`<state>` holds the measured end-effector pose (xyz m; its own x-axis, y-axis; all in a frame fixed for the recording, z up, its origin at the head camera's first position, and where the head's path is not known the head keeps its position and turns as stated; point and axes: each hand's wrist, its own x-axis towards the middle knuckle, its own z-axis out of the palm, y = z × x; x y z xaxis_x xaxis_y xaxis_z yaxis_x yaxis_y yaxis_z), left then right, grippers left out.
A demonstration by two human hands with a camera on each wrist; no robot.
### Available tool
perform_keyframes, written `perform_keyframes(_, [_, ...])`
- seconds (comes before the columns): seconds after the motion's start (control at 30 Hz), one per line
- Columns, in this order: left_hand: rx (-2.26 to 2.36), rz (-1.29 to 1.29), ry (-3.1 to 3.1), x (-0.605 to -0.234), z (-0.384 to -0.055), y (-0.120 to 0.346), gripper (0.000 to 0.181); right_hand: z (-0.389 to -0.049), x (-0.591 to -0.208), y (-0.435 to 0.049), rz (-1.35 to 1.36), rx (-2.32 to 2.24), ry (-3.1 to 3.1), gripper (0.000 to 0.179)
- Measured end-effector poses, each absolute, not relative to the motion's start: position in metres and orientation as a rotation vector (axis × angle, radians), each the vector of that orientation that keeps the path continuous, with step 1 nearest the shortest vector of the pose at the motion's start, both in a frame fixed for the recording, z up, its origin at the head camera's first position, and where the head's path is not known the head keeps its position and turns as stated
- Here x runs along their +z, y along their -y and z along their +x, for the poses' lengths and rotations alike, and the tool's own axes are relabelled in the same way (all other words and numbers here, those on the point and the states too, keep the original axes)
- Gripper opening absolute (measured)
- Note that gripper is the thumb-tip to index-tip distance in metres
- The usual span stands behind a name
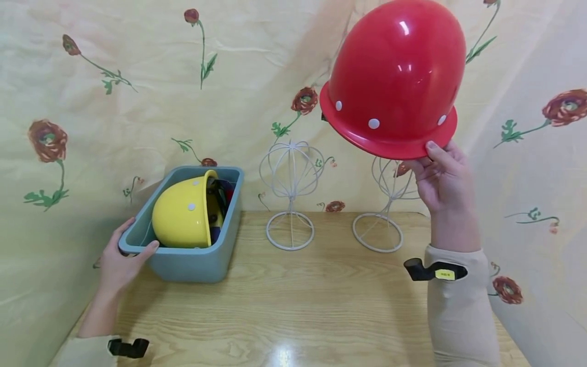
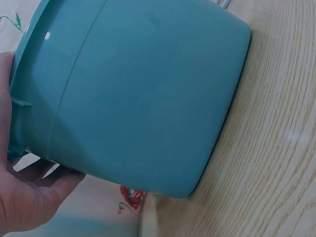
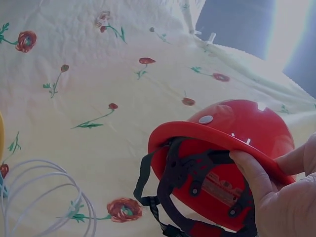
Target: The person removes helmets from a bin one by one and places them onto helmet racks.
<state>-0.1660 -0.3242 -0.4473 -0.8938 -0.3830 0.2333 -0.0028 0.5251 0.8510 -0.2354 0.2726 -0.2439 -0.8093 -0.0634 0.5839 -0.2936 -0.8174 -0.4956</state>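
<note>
High at the right of the head view, my right hand (image 1: 442,176) grips the brim of a red hard hat (image 1: 399,76), thumb on one face and fingers on the other. In the right wrist view the hat's dark inner harness and chin strap (image 3: 143,177) hang below the shell. My left hand (image 1: 121,260) holds the near left corner of a blue-green bin (image 1: 192,265), thumb over the rim. A yellow hard hat (image 1: 181,214) lies on its side in the bin, with more straps and dark parts partly hidden behind it.
Two white wire head-shaped stands, one in the middle (image 1: 291,196) and one to its right (image 1: 385,224), stand at the back of the wooden table (image 1: 293,300). The right one's top is partly covered by the right hand and hat. A flowered cloth (image 1: 257,66) hangs behind.
</note>
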Motion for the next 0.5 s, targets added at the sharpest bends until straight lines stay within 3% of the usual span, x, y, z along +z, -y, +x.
perform_keyframes(0.23, [-1.327, 0.338, 2.370, -0.447, -0.165, 0.327, 0.090, -0.232, -0.247, -0.287, 0.766, 2.746, 0.894, 0.054])
perform_keyframes(0.5, [-1.318, 0.344, 2.374, -0.443, -0.164, 0.325, 0.092, -0.232, -0.252, -0.305, 0.629, 2.747, 0.882, 0.055])
